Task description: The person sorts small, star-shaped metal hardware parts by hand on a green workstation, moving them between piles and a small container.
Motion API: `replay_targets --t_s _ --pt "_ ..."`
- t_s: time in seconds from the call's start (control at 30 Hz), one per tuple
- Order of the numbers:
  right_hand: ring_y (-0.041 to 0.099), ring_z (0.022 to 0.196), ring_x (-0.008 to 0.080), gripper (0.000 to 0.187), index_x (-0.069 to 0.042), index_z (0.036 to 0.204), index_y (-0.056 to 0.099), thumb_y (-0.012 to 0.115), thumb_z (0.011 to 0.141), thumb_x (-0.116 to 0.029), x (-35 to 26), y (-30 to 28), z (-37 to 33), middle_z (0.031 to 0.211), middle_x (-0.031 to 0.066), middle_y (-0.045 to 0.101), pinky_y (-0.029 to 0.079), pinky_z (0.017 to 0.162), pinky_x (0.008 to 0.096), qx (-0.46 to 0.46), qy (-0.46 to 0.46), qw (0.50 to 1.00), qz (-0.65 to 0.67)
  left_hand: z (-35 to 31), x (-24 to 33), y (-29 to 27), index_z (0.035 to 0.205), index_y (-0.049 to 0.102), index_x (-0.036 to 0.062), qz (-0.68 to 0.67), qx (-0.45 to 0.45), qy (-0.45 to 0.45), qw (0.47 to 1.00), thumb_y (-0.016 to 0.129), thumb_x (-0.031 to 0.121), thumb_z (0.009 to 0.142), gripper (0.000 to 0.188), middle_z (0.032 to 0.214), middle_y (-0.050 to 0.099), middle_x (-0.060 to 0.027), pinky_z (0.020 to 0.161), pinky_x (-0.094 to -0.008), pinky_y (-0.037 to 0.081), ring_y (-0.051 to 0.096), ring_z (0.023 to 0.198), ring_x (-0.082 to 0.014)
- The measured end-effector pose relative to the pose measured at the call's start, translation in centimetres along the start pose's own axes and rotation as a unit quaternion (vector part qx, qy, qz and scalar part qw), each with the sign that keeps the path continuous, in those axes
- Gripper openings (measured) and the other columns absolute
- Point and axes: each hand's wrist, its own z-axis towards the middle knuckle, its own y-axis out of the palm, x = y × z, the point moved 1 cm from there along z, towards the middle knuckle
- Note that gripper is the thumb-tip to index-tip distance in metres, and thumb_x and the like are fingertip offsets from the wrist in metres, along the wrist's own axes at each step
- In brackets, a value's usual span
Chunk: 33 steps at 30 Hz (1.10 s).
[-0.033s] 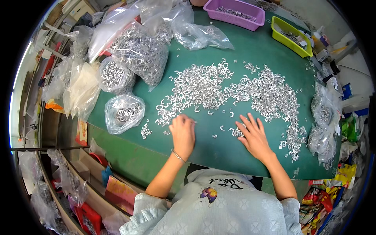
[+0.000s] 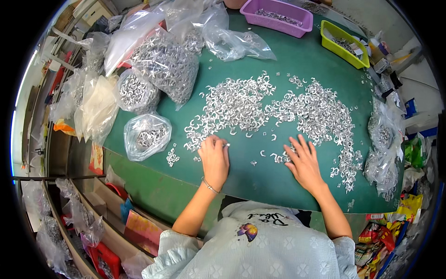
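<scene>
On the green tabletop (image 2: 260, 181) lie two spread heaps of small silver curved metal pieces, a left heap (image 2: 237, 104) and a right heap (image 2: 325, 111). My left hand (image 2: 214, 162) is curled at the near edge of the left heap, thumb and fingertips pinched on a small metal piece (image 2: 227, 145). Fingers spread, my right hand (image 2: 304, 162) lies palm down beside the right heap. A small cluster of metal pieces (image 2: 278, 158) sits at its fingers, partly hidden under them. Between my hands lie a few loose pieces.
Clear bags of metal pieces (image 2: 169, 65) crowd the left, with a smaller open bag (image 2: 147, 135) nearer. A purple basket (image 2: 278, 27) and a green basket (image 2: 332, 44) stand at the back. More bags (image 2: 383, 153) line the right edge. Cardboard compartments (image 2: 100, 200) are at lower left.
My left hand has shifted slightly left, and the small piece at its fingertips shows more plainly. My right hand stays nearly in place, its fingers tilted a little.
</scene>
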Motion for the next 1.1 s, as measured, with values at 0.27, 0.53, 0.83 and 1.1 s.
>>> replay_targets --t_s 0.27,0.53,0.83,1.1 --pt "0.037 0.133 0.0357 0.043 -0.011 0.125 0.057 0.065 0.083 -0.012 -1.9 0.5 -0.6 0.136 0.0119 0.047 0.03 0.107 0.0524 -0.014 -0.084 0.993 0.081 -0.7 5.1 2.8 0.114 0.059 0.0046 -0.095 -0.159 0.118 0.976 0.065 0.004 0.08 0.034 0.112 0.052 -0.0141 0.084 -0.0402 0.042 0.05 0.102 -0.0315" --pt "0.044 0.126 0.0347 0.029 -0.008 0.106 0.066 0.059 0.079 0.001 3.4 -1.7 -2.9 0.126 0.0121 0.053 0.034 0.103 0.0474 0.094 0.017 0.992 0.077 0.8 6.2 4.0 0.105 0.06 -0.0002 -0.196 -0.222 0.197 0.934 0.062 0.003 0.082 0.023 0.104 0.054 -0.0139 0.082 -0.0392 0.046 0.053 0.093 -0.0319" --pt "0.061 0.103 0.0308 0.024 -0.001 0.11 0.064 0.056 0.087 -0.002 8.6 -5.5 4.5 0.109 0.0145 0.064 0.047 0.091 0.0371 0.122 0.059 0.956 0.26 5.3 7.2 4.5 0.107 0.06 0.0006 -0.206 -0.182 0.184 0.944 0.063 0.006 0.083 0.024 0.105 0.057 -0.0137 0.083 -0.04 0.046 0.055 0.096 -0.0324" --pt "0.059 0.106 0.0291 0.027 -0.002 0.115 0.062 0.057 0.089 -0.008 13.3 -4.0 14.0 0.115 0.0148 0.062 0.045 0.092 0.0367 0.142 0.087 0.953 0.254 6.2 8.1 6.2 0.118 0.058 0.004 -0.179 -0.225 0.182 0.94 0.068 0.011 0.081 0.038 0.122 0.053 -0.0156 0.094 -0.0466 0.042 0.051 0.111 -0.0357"
